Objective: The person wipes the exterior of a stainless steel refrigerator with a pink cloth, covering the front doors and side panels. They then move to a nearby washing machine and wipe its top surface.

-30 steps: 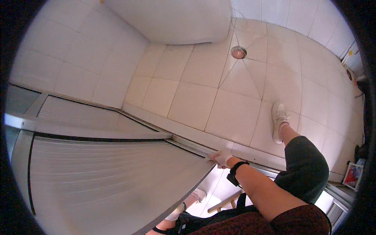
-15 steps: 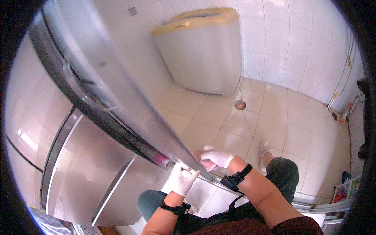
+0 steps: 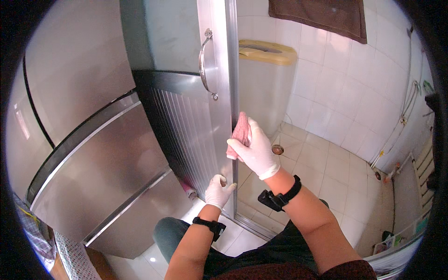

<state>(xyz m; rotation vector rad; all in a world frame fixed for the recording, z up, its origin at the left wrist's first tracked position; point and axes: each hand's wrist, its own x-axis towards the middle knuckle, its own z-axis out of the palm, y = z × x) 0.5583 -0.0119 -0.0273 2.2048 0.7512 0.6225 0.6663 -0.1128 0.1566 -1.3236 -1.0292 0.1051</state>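
Observation:
My right hand [image 3: 259,151], in a white glove, grips a folded pink cloth [image 3: 240,132] against the upright edge frame of the metal door [image 3: 217,133]. Below it, my gloved left hand [image 3: 217,192] is close to the lower part of the same door, its fingers curled and its thumb near the frame. What lies inside those curled fingers, if anything, I cannot make out. A curved shiny handle [image 3: 202,65] sits higher on the door, under a frosted glass panel and beside a ribbed lower panel.
Left of the door stands a large glossy metallic cabinet or fridge [image 3: 107,172]. Beyond the frame are a pale appliance with a yellow top [image 3: 268,52], a floor drain [image 3: 277,149] and a hanging brown towel [image 3: 322,16]. A floor track [image 3: 254,225] runs by my legs.
My right hand has risen along the door frame with the pink cloth. My left hand remains low by the door. The view has swung, so the door now appears upright.

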